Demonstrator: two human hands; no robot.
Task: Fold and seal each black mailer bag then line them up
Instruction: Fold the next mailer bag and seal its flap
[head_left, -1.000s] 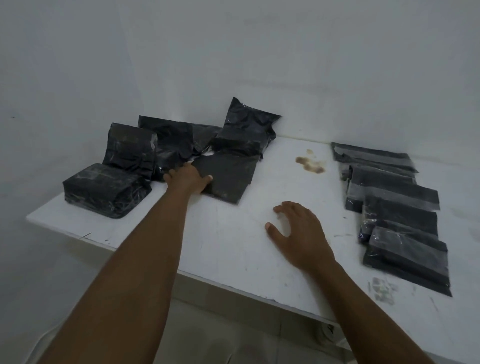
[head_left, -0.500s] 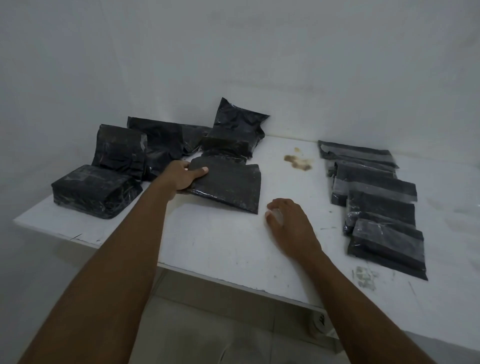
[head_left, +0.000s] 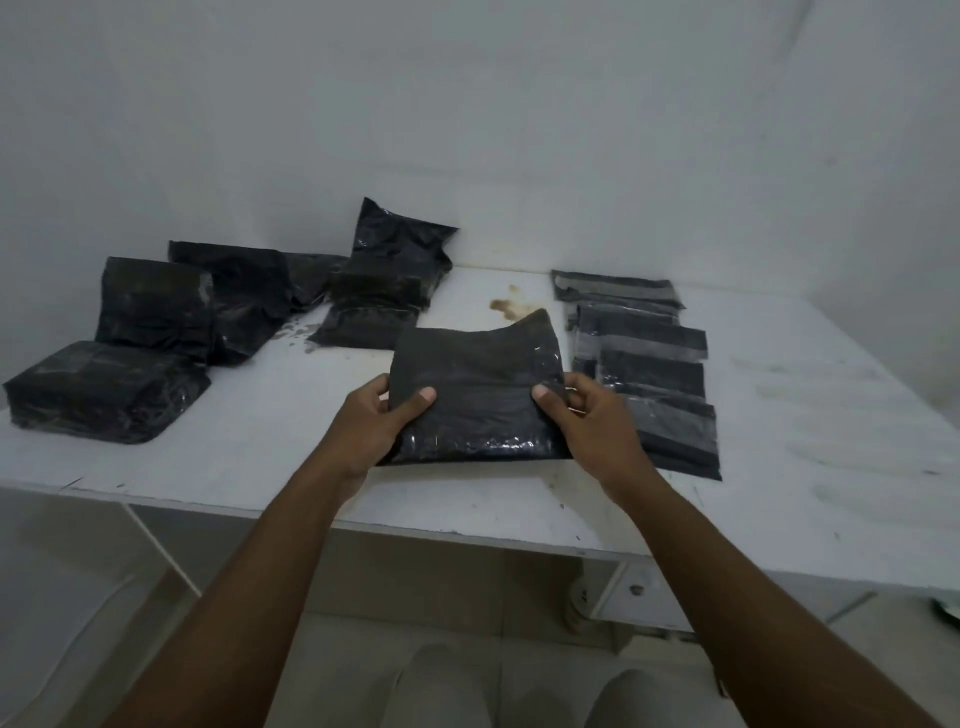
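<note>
Bag row (head_left: 655, 372) partly behind right grip (head_left: 596, 425)

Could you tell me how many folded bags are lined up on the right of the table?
4, overlapping in a row: the farthest bag by the wall, the second bag, the third bag, and the nearest bag beside the right hand. Overlap may hide another.

- Mailer bag (head_left: 475, 389) at centre: black plastic film, matt across the top, glossy and crinkled near the lower edge.
- Piled bags (head_left: 156, 312) on the left: wrinkled, shiny black plastic.
- Table (head_left: 249, 467): matt white, scuffed, stained.
</note>
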